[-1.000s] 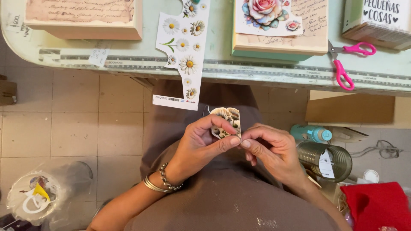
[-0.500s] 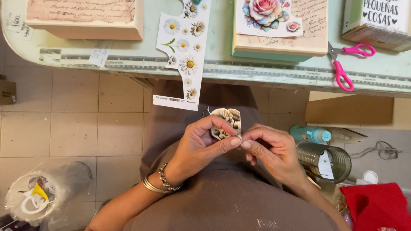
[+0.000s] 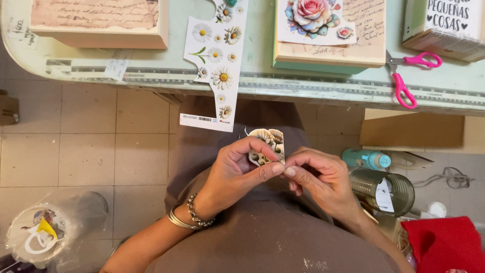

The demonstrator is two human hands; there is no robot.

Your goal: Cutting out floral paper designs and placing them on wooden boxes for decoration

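Head view, looking straight down over the lap. Both hands are meeting above the brown apron (image 3: 262,237), below the bench (image 3: 151,68) edge. The left hand (image 3: 235,174) is pinching a small flower cutout (image 3: 268,146) between thumb and fingers; its grip is narrow and closed on the lower part of the paper. The right hand (image 3: 321,177) is curling in from the other side, its fingertips (image 3: 289,172) touching the cutout's right edge and pressing against the left thumb tip; this grip is also narrow, sharing the hold on the same piece. The cutout is standing roughly upright between the two hands, printed side facing the camera. Bracelets (image 3: 189,218) are sitting on the left wrist. On the bench, a long daisy sheet (image 3: 218,60) is hanging over the front edge, its lower end well above the hands. Pink scissors (image 3: 409,76) are lying near the right end of the bench, beside a box with a rose picture (image 3: 323,30). Right of the hands, lower down, a tin can (image 3: 381,187) and a teal bottle (image 3: 366,159) are lying close together, and a red cloth (image 3: 444,242) is filling the corner. A plastic bag (image 3: 45,235) is resting on the tiled floor (image 3: 76,146) at the left.
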